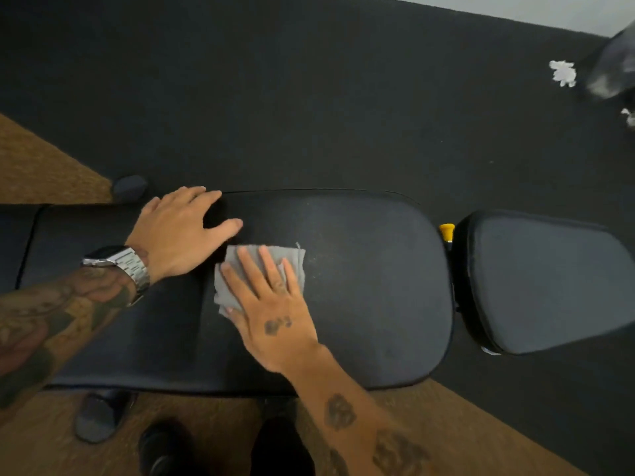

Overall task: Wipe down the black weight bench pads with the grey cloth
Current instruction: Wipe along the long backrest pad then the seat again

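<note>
A long black bench pad (360,286) runs across the middle of the view, with a smaller black seat pad (549,283) to its right. A folded grey cloth (292,262) lies flat on the long pad. My right hand (271,304) presses down on the cloth with fingers spread over it. My left hand (182,235), with a metal watch on the wrist, rests flat on the pad just left of the cloth, fingers apart and holding nothing.
A yellow adjustment knob (447,231) sits in the gap between the two pads. Dark rubber flooring (309,97) lies beyond the bench, brown floor (44,166) at left and front. White crumpled paper (563,73) lies far right. My shoes (165,448) stand below the bench.
</note>
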A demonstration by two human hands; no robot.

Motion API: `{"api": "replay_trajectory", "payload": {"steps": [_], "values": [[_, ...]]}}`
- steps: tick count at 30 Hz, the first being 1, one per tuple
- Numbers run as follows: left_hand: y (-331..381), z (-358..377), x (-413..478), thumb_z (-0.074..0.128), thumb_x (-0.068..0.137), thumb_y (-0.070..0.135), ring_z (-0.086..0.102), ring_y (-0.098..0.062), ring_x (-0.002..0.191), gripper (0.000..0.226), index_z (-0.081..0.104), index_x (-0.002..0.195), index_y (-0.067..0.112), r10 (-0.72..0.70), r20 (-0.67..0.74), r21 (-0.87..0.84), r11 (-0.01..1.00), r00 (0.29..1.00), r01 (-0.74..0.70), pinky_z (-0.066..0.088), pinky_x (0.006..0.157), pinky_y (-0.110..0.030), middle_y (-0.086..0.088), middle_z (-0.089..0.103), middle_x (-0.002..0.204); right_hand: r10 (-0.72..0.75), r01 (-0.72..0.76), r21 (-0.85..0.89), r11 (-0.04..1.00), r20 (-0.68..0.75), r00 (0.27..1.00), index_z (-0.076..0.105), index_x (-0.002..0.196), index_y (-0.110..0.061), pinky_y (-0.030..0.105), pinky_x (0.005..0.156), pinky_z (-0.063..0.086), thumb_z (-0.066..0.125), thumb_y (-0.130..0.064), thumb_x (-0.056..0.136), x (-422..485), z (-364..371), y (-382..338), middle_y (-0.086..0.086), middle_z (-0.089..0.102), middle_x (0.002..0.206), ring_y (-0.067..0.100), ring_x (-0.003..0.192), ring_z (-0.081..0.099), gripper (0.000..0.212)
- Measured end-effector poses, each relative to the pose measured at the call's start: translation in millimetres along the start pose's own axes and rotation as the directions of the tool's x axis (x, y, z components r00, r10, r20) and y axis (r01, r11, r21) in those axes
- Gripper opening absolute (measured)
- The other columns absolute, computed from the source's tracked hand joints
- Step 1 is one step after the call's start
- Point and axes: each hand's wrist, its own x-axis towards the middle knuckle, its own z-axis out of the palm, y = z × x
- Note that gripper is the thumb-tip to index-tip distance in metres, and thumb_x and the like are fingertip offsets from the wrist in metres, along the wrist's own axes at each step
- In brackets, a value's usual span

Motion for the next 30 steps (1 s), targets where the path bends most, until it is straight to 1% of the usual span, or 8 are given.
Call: {"api": "replay_trajectory", "payload": {"steps": [3,6,9,16,20,24,27,30], "values": [[10.7,-2.2,10.4,0.021,0.076,0.082,0.028,-0.024,0.148,0.096,0.034,0.151,0.024,0.02,0.045,0.046,0.999,0.999,-0.023,0.019,0.12,-0.052,-0.001,0.032,0.16,0.003,-0.003,0.006,1.0,0.009,1.0,0.011,0.158,-0.03,0.049,0.123,0.005,0.029,-0.044,0.104,-60.4,5.1,20.0,-0.003,0.005,0.167,0.021,0.154,-0.003,0.058],[19.3,-3.8,17.6,0.028,0.08,0.083,0.033,-0.029,0.144,0.094,0.036,0.15,0.021,0.027,0.067,0.054,0.998,0.997,-0.031,0.025,0.117,-0.05,-0.003,0.035,0.158,0.199,-0.198,0.034,0.98,-0.057,0.978,0.018,0.157,-0.031,0.048,0.12,0.013,0.034,-0.043,0.103,-107.3,9.0,60.7,-0.005,0.01,0.166,0.019,0.154,0.003,0.059],[25.8,-3.5,21.0,0.037,0.086,0.075,0.032,-0.032,0.143,0.086,0.037,0.15,0.018,0.006,0.085,-0.003,1.0,0.996,-0.006,0.028,0.115,-0.047,-0.005,0.035,0.158,0.388,-0.379,0.09,0.921,-0.119,0.914,0.017,0.157,-0.032,0.046,0.122,0.009,0.032,-0.043,0.103,-124.5,2.1,104.7,-0.005,0.011,0.166,0.019,0.154,0.004,0.057],[25.3,-4.8,23.0,0.036,0.088,0.071,0.034,-0.031,0.142,0.079,0.042,0.148,0.02,-0.005,0.073,-0.059,0.998,0.997,0.009,0.029,0.112,-0.042,-0.006,0.038,0.154,0.574,-0.558,0.136,0.819,-0.191,0.796,0.015,0.158,-0.03,0.048,0.123,0.004,0.018,-0.047,0.102,-58.9,-36.0,167.5,-0.001,0.006,0.167,0.024,0.154,-0.001,0.058],[23.1,-6.3,25.8,0.033,0.092,0.068,0.036,-0.032,0.14,0.073,0.044,0.146,0.021,0.006,0.063,-0.048,0.999,0.998,-0.003,0.03,0.111,-0.044,-0.007,0.041,0.152,0.615,-0.59,0.184,0.786,-0.132,0.777,0.01,0.158,-0.028,0.05,0.122,-0.002,0.023,-0.044,0.106,-2.5,-51.0,160.6,0.0,-0.002,0.167,0.027,0.153,-0.009,0.056],[18.9,-11.0,28.6,0.023,0.096,0.065,0.042,-0.033,0.135,0.063,0.052,0.139,0.03,0.008,0.069,-0.046,0.999,0.998,-0.005,0.031,0.109,-0.045,-0.008,0.05,0.143,0.48,-0.471,0.096,0.877,-0.116,0.87,0.01,0.158,-0.026,0.05,0.119,-0.006,0.027,-0.045,0.105,35.1,-35.6,95.0,0.003,-0.001,0.167,0.031,0.153,-0.008,0.059],[20.1,-13.3,29.1,0.025,0.095,0.066,0.041,-0.033,0.137,0.064,0.053,0.14,0.031,0.001,0.08,-0.039,0.999,0.997,0.002,0.03,0.109,-0.043,-0.007,0.049,0.145,0.245,-0.244,0.03,0.969,-0.055,0.968,0.01,0.158,-0.027,0.052,0.122,-0.003,0.027,-0.044,0.105,35.8,-17.1,35.4,0.003,-0.001,0.167,0.031,0.152,-0.009,0.058],[17.4,-14.8,27.8,0.026,0.092,0.071,0.038,-0.03,0.14,0.07,0.049,0.143,0.028,0.006,0.109,-0.032,0.999,0.994,-0.002,0.029,0.111,-0.042,-0.003,0.045,0.15,0.028,-0.028,-0.004,1.0,-0.021,0.999,0.015,0.158,-0.027,0.048,0.123,-0.002,0.027,-0.043,0.105,0.3,-3.8,10.6,0.002,0.007,0.167,0.027,0.153,-0.004,0.057]]}}
